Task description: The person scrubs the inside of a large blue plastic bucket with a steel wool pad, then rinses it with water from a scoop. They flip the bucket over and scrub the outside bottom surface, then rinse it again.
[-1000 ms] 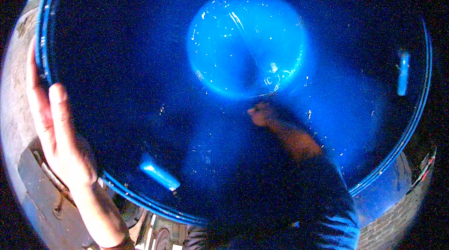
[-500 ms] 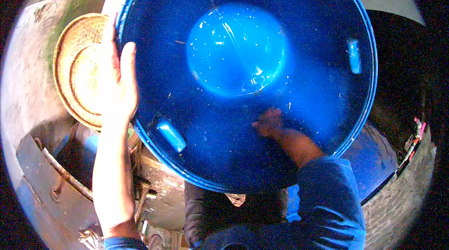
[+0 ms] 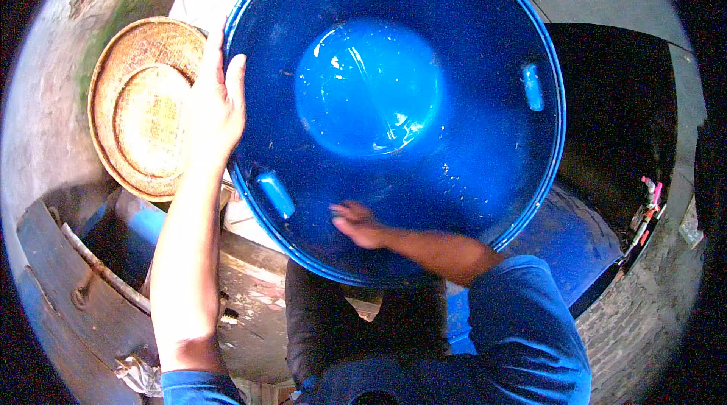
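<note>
My left hand grips the left side of the large blue plastic drum, fingers along its outer rim. The drum's mouth faces me, showing a lighter round bottom with white flecks and two oblong pale-blue handle shapes on the inside wall. My right hand is inside the drum at the lower middle, blurred, its fingers apart and slightly bent, with nothing seen in them. Behind my left hand is a round woven tray.
A dark opening lies at the right, with small pink and pale items at its edge. A curved blue surface is below it. Metal sheets and a stained wall stand at the left.
The drum looks smaller and has shifted left, revealing more surroundings. My left hand moved rightward with its rim from a second ago. My right hand swept left and down inside the drum.
</note>
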Available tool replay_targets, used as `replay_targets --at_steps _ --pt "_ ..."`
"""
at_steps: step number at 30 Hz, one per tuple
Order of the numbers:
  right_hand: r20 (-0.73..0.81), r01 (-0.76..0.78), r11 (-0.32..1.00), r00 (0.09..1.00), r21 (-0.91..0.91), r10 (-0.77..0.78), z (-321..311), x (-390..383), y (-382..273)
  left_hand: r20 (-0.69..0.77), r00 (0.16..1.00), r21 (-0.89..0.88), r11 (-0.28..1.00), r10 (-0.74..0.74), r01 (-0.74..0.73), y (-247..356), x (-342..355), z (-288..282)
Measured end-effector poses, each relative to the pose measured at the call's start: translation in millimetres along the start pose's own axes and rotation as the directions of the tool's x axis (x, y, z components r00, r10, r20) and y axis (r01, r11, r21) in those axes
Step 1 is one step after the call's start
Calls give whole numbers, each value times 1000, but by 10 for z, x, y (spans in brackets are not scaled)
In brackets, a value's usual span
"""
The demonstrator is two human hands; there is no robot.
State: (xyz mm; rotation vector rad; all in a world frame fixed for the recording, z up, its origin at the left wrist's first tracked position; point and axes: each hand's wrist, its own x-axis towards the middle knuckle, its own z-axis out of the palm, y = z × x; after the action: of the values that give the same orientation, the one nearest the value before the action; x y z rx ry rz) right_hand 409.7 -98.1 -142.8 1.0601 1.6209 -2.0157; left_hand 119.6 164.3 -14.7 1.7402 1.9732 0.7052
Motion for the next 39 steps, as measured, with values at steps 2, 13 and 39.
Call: replay_targets --at_steps 2,13,39 --pt "27 -321 891 937 -321 348 -679 -600 583 -20 1000 -30 999 21 -22 4 9 7" --pt "176 -405 906 890 -125 421 -564 -526 107 -42 998 -36 998 45 -46 115 5 -7" --pt "329 -134 987 931 -90 156 -579 -1483 -744 -7 880 -229 858 -474 460 1063 -2586 62"
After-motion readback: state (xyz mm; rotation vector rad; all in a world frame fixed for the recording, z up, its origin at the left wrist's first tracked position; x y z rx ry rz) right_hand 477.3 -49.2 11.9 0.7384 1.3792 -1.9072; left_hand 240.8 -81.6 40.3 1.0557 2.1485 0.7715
